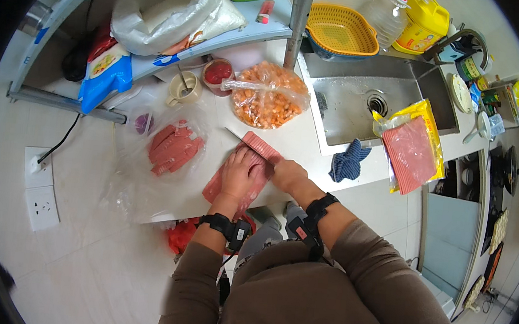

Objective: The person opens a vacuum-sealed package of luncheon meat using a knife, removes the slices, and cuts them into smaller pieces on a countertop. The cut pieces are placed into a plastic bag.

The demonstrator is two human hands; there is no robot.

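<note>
On the white counter lies a block of pink sliced meat (213,186), set at a slant. My left hand (238,172) presses down on top of it, fingertips close to the blade. My right hand (289,176) grips a knife (247,143), whose handle is hidden in the fist. Its blade lies across the meat, between the main block and a cut strip (261,146) on the far side. To the left, a clear plastic bag (198,124) holds several pink meat strips (175,150).
A bag of orange diced food (269,105), a mug with a spoon (185,88) and a tub of red food (218,76) stand behind. A blue cloth (351,161) and a yellow meat package (411,152) lie by the steel sink (349,89). A metal shelf post (299,26) rises behind.
</note>
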